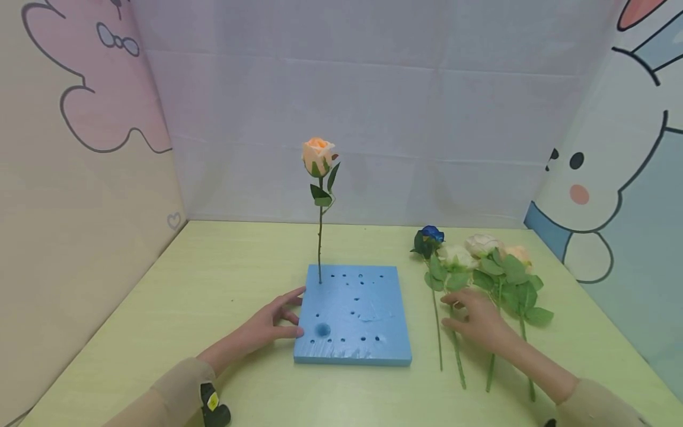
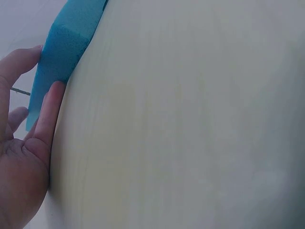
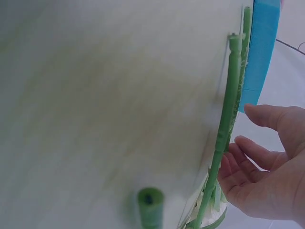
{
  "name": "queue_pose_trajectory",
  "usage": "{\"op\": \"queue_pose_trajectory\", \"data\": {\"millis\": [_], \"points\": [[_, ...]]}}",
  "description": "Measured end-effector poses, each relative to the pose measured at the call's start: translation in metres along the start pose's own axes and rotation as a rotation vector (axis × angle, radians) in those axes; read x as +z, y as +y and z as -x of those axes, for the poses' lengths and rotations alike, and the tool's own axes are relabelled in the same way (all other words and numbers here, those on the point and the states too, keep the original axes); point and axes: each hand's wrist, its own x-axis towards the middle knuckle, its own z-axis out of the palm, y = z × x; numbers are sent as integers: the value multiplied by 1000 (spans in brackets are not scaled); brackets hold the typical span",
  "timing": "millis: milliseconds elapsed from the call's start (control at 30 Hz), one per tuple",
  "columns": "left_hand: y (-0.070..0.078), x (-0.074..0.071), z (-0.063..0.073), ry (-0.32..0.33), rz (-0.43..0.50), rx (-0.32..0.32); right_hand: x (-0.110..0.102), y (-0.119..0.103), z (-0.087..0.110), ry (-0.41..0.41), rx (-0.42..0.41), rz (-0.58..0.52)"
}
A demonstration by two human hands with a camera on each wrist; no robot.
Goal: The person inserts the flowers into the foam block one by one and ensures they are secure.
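Note:
A peach rose (image 1: 318,157) stands upright in the back left of a light blue foam board (image 1: 379,302) with several holes in its top. Along the board's left edge, my left hand (image 1: 261,323) touches the side with spread fingers; in the left wrist view its fingertips (image 2: 58,88) lie against the foam. My right hand (image 1: 477,320) is over the stems to the right, thumb and fingers apart. In the right wrist view, a thick green stem (image 3: 230,90) passes close by its fingers, with nothing pinched between them.
Right of the board lie a blue rose (image 1: 431,234), a white rose (image 1: 458,257), another white rose (image 1: 482,244) and a peach rose (image 1: 519,255), stems toward the front. A pale cloth wall (image 1: 373,130) closes off the table's back, with printed panels at both sides.

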Motion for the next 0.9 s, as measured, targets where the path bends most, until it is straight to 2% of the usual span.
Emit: {"op": "queue_pose_trajectory", "data": {"millis": [267,533,733,900], "points": [[0,1,0,-1,9,2,6,-2,-7,-70,40,47],[1,1,0,2,3,-1,6,-3,-12,-84,72,21],[0,0,0,0,9,8,5,0,-9,-79,58,33],[-1,0,1,-1,12,7,-1,1,-3,-98,101,1]]}}
